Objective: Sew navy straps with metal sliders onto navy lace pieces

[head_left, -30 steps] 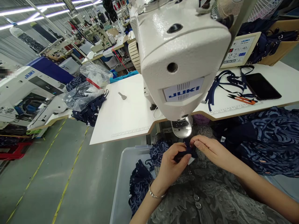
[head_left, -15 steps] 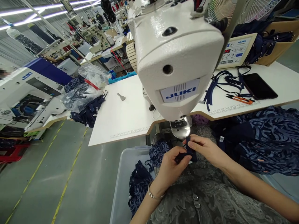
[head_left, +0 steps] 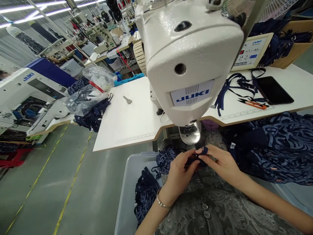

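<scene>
Below the sewing machine's head, my left hand (head_left: 180, 174) is closed on a piece of dark navy fabric, most of it hidden by the fingers. My right hand (head_left: 221, 160) pinches a navy strap (head_left: 203, 150) between thumb and fingers. The strap bends over the fingertips, and a small shiny bit, perhaps a metal ring, shows by it. Both hands meet over my lap, fingertips nearly touching. Just above them is the machine's rounded metal arm end (head_left: 191, 137), under the white JUKI sewing machine (head_left: 193, 58).
White table (head_left: 124, 124) spans both sides. On the right lie navy straps (head_left: 221, 98), orange thread snips (head_left: 255, 104) and a phone (head_left: 275, 89). Patterned navy garments (head_left: 288, 147) pile at right. A plastic bin (head_left: 124, 182) with garments stands at left. A small metal piece (head_left: 127, 100) lies on the table.
The strap stood upright between my hands; now it is folded over toward my right fingers. My right hand has turned slightly and shifted a little to the right.
</scene>
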`<action>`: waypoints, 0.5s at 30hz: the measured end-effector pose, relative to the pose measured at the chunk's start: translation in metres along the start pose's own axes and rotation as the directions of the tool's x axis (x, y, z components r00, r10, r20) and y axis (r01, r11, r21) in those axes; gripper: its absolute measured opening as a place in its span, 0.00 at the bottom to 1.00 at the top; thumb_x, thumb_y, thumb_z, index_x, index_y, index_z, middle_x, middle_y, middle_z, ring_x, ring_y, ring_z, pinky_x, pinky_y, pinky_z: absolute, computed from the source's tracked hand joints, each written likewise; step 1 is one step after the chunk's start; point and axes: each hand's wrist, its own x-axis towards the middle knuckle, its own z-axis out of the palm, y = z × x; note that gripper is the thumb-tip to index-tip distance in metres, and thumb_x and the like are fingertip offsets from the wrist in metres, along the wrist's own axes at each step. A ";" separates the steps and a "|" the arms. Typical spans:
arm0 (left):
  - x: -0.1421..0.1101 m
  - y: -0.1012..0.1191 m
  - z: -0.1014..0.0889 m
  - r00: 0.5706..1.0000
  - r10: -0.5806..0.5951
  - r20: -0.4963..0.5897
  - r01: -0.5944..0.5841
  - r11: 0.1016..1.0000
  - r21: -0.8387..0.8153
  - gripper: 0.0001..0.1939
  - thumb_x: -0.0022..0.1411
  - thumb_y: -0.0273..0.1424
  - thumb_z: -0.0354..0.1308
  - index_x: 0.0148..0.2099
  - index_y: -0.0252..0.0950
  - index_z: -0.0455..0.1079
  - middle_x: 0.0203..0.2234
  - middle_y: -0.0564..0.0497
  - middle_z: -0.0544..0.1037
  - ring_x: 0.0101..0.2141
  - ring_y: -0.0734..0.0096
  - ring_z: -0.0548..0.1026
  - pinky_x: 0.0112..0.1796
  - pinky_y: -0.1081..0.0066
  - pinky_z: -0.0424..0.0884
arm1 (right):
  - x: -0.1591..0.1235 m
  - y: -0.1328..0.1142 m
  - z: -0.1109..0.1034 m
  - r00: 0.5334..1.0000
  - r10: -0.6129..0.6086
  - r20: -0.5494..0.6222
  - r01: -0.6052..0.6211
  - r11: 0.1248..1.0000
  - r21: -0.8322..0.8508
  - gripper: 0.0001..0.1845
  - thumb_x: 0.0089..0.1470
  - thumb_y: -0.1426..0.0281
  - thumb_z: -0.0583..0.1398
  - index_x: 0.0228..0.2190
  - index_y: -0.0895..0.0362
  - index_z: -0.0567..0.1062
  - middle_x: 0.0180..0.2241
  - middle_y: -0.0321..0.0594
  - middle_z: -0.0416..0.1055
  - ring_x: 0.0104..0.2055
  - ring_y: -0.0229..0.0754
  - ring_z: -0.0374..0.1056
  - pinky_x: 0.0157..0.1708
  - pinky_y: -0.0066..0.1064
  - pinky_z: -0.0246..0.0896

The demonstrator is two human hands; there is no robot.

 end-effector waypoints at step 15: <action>0.008 0.014 -0.002 0.965 -0.250 0.079 0.255 0.965 -0.068 0.11 0.66 0.37 0.53 0.35 0.36 0.71 0.22 0.53 0.76 0.23 0.73 0.72 0.22 0.77 0.62 | 0.006 -0.001 0.002 0.958 0.264 0.112 -0.281 0.941 0.187 0.10 0.60 0.61 0.58 0.38 0.53 0.74 0.33 0.38 0.75 0.35 0.42 0.73 0.34 0.30 0.71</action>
